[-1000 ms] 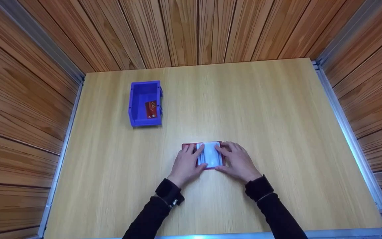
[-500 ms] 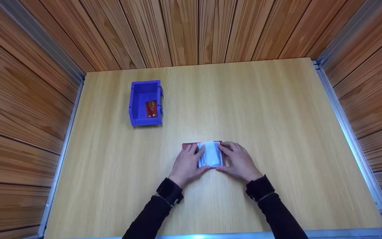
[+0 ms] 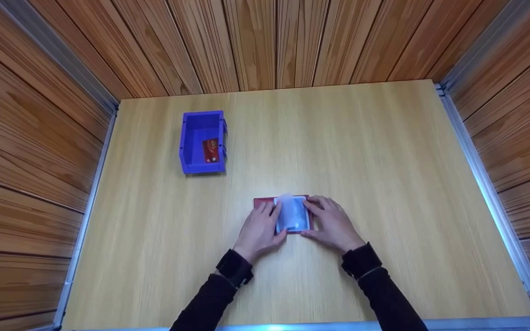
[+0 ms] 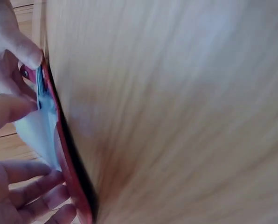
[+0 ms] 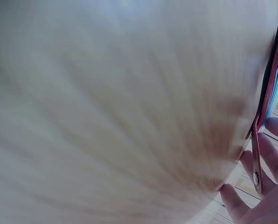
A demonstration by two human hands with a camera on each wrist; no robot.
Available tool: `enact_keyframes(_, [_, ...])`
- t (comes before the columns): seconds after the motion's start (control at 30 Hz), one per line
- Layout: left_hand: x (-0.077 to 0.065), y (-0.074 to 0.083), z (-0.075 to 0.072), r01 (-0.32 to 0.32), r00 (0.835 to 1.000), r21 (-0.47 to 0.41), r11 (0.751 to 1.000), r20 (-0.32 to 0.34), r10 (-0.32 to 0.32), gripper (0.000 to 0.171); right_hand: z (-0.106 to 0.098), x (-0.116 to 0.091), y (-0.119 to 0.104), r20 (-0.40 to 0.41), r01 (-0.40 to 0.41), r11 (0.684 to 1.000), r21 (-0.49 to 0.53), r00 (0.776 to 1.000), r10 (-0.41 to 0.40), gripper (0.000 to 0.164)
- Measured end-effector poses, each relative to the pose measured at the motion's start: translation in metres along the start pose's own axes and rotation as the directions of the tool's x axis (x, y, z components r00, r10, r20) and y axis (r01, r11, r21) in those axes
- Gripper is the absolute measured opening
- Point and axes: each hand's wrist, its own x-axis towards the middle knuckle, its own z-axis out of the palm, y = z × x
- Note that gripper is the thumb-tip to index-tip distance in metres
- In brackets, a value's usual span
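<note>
A red card holder point(image 3: 263, 201) lies spread on the table, its clear plastic sleeves point(image 3: 294, 215) facing up. My left hand point(image 3: 256, 231) is at its left half, with thumb and forefinger at the edges of a curved, lifted sleeve point(image 4: 34, 133). My right hand point(image 3: 331, 225) holds the right side, thumb at the near edge and fingers at the far one. In the right wrist view a strap with a metal snap point(image 5: 256, 178) sticks out among the fingers. The sleeves look bluish; whether cards sit inside cannot be told.
A blue bin point(image 3: 204, 168) stands at the back left of the wooden table point(image 3: 384, 184), with a dark red card point(image 3: 210, 150) inside. Wood-panelled walls point(image 3: 256, 46) and metal rails point(image 3: 490, 184) border the table.
A sleeve has bulged up and its far edge is lifted. My left forefinger and thumb have shifted slightly over the sleeves. The right hand stays almost in place.
</note>
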Motion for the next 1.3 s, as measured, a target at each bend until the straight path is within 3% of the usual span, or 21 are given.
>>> enact_keyframes(0.1, [-0.002, 0.002, 0.002, 0.027, 0.999, -0.021, 0.999, -0.018, -0.027, 0.086, 0.000, 0.000, 0.000, 0.000, -0.003, 1.000, -0.003, 1.000, 0.003, 0.088])
enact_keyframes(0.2, [-0.003, 0.002, 0.003, 0.081, 0.994, -0.103, 0.991, -0.060, -0.088, 0.096, 0.001, 0.000, 0.000, -0.001, 0.001, 1.000, -0.001, 1.000, -0.001, 0.089])
enact_keyframes(0.27, [-0.005, 0.000, 0.003, 0.114, 0.988, -0.135, 0.984, -0.090, -0.126, 0.096, 0.001, 0.001, 0.001, -0.004, 0.006, 1.000, -0.003, 1.000, -0.006, 0.089])
enact_keyframes(0.37, [-0.007, -0.004, 0.002, 0.145, 0.981, -0.104, 0.984, -0.113, -0.157, 0.086, 0.002, 0.000, 0.001, 0.002, -0.003, 1.000, -0.005, 1.000, 0.003, 0.090])
enact_keyframes(0.5, [-0.011, -0.009, 0.001, 0.143, 0.984, -0.018, 0.990, -0.106, -0.144, 0.062, 0.002, 0.001, 0.000, 0.014, -0.024, 1.000, -0.006, 1.000, 0.024, 0.085])
enact_keyframes(0.6, [-0.011, -0.010, 0.000, 0.134, 0.987, -0.010, 0.991, -0.093, -0.135, 0.053, 0.002, 0.002, 0.000, 0.011, -0.036, 0.999, -0.012, 0.999, 0.036, 0.077])
enact_keyframes(0.87, [-0.009, -0.012, -0.002, 0.138, 0.989, -0.076, 0.988, -0.044, -0.141, 0.048, 0.002, 0.003, 0.000, -0.013, -0.020, 0.999, -0.039, 1.000, 0.020, 0.074])
enact_keyframes(1.1, [-0.002, -0.010, -0.008, 0.145, 0.989, -0.056, 0.988, 0.002, -0.145, 0.043, -0.001, 0.005, 0.000, 0.029, -0.034, 0.998, -0.061, 0.999, 0.035, 0.081])
enact_keyframes(1.2, [0.003, -0.007, -0.008, 0.117, 0.993, -0.097, 0.988, -0.002, -0.118, 0.037, -0.003, 0.006, 0.000, 0.042, -0.030, 0.998, -0.056, 0.999, 0.033, 0.083])
enact_keyframes(1.3, [0.008, -0.003, -0.007, 0.114, 0.993, -0.208, 0.971, 0.002, -0.116, 0.028, -0.004, 0.007, 0.001, 0.040, -0.024, 0.998, -0.050, 0.999, 0.026, 0.084])
